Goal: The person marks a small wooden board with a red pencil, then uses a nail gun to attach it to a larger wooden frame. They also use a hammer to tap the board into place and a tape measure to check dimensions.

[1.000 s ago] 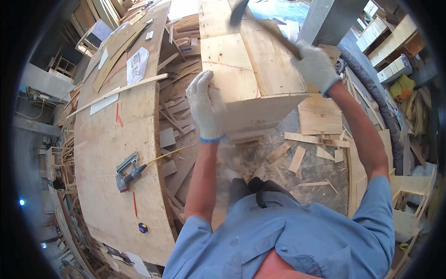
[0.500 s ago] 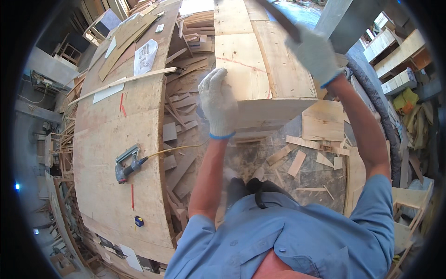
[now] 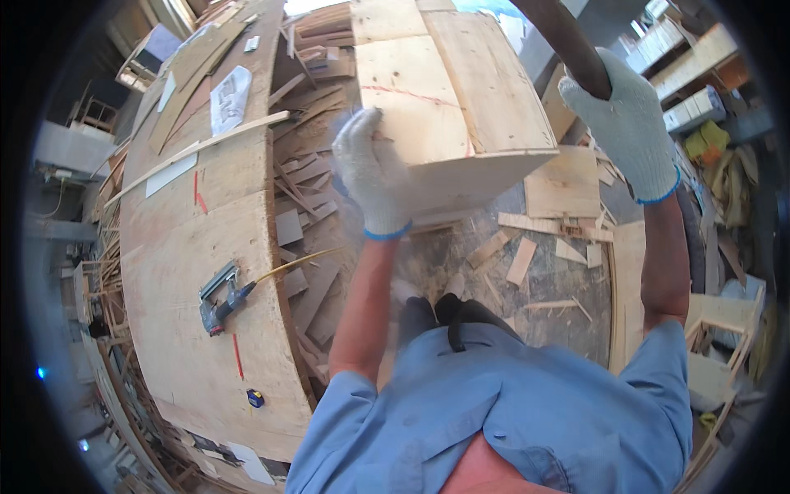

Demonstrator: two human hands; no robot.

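Ahead of me stands a large plywood box (image 3: 411,99), its top made of pale panels with a red line drawn across. My left hand (image 3: 369,177), in a white knit glove, has its bent fingers around the box's near left edge; motion smears it partly. My gloved right hand (image 3: 629,123) is raised to the right of the box, closed around a dark brown curved handle (image 3: 568,37). The handle runs up out of view at the top, so the tool's other end is hidden.
On the long plywood workbench (image 3: 189,280) at left lie a nail gun (image 3: 222,300) with a yellow hose, a blue tape measure (image 3: 256,398), a red pencil-like stick (image 3: 239,356) and a paper sheet (image 3: 230,99). Wood offcuts (image 3: 521,262) litter the floor. A grey pillar rises at far right.
My right hand has swung right and nearer to me with the dark handle. My left hand stays at the box's left edge. The whole view has shifted slightly.
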